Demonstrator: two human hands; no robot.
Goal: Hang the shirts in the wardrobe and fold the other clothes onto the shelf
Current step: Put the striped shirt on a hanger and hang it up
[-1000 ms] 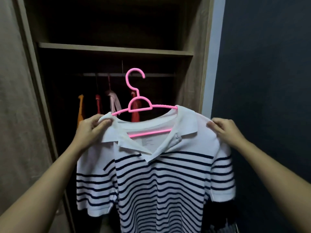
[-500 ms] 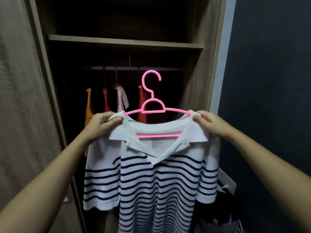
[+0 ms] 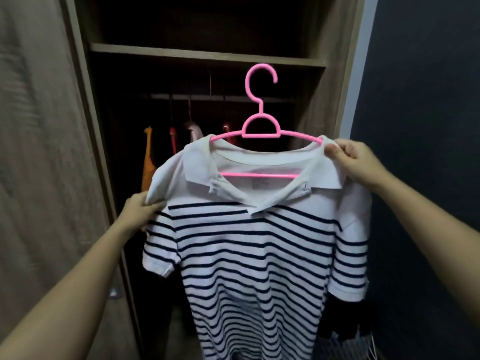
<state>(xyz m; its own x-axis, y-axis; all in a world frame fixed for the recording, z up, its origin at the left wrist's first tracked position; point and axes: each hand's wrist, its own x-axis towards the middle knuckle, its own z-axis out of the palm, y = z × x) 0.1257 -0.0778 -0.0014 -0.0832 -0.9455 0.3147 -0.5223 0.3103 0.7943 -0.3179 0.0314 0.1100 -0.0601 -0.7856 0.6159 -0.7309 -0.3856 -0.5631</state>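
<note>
Left hand [image 3: 141, 211]: centre left, gripping the drooping shoulder of the striped polo shirt [image 3: 249, 255].
Shirt: mid-frame on pink hanger [image 3: 261, 126], before the open wardrobe [image 3: 335, 74], hook off the rail [image 3: 233, 97].
Right hand [image 3: 355, 162]: centre right, pinching collar and hanger end.
Risk: a downward tug likely slides that shoulder off; the one-ended hold may tip the hook.

Hung garments [image 3: 149, 162] crowd the rail [image 3: 233, 98] at left; right stretch free.

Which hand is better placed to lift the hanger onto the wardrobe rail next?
Probably the right hand: it pinches the striped shirt at the end of the pink hanger, high up. The left hand grips only the lower shoulder fabric.
</note>
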